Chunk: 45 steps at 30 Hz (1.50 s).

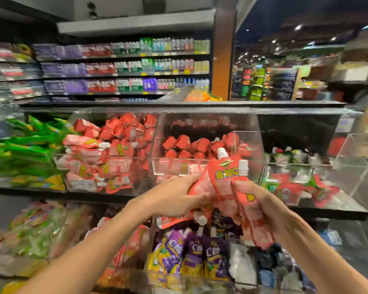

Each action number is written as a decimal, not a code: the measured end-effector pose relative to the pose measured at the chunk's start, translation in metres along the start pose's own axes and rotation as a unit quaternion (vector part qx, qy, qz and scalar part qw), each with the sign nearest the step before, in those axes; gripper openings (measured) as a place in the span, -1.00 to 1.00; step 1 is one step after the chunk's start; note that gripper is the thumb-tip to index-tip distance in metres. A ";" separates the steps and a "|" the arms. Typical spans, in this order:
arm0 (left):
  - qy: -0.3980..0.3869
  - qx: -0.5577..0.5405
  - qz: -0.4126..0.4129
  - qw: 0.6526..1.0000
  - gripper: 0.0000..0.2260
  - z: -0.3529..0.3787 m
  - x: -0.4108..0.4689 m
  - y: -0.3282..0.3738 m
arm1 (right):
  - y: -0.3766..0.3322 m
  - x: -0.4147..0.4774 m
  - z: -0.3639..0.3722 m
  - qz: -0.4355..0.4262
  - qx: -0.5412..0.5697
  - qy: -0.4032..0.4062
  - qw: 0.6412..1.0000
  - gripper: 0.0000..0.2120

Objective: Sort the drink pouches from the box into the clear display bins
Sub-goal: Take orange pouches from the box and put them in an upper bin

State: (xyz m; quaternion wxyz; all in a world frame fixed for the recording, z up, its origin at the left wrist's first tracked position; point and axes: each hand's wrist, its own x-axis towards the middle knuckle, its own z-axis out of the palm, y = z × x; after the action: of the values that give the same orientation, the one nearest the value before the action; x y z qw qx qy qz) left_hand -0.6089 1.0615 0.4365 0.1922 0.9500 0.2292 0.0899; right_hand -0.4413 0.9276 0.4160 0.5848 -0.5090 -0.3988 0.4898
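Both hands hold a bunch of pink drink pouches (225, 187) with white caps, in front of the middle clear bin (253, 132). My left hand (176, 196) grips the bunch from the left. From the right, my right hand (257, 202) curls round a pouch that hangs downward. That middle bin holds red-bottomed pouches (200, 147) lying in rows. The clear bin to its left (77, 117) is piled high with the same pink and red pouches (106, 153). The box is not in view.
Green packs (23, 149) fill the far-left bin. The right bin (359, 172) holds red-and-green pouches (295, 187). The lower tier has purple pouches (200, 253) and other bins. Drink shelves (123, 66) stand behind, and an aisle opens at the right.
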 end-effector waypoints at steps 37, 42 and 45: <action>0.158 -0.332 -0.143 0.919 -0.76 -0.008 0.284 0.028 | -0.087 -0.007 -0.104 -0.165 0.174 0.156 0.958 -0.09; 0.015 -0.240 -0.061 0.969 -0.55 -0.028 0.260 0.038 | -0.087 -0.003 -0.106 -0.168 0.166 0.152 0.960 -0.17; -0.072 -0.245 -0.008 0.967 -0.51 -0.036 0.237 0.036 | -0.086 0.002 -0.105 -0.169 0.141 0.140 0.965 -0.38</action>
State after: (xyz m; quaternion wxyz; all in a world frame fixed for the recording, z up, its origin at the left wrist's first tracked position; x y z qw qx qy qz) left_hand -0.3956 1.1552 0.5039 0.4361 0.8758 0.1935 0.0734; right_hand -0.3248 0.9082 0.4836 0.7751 -0.4101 -0.3198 0.3588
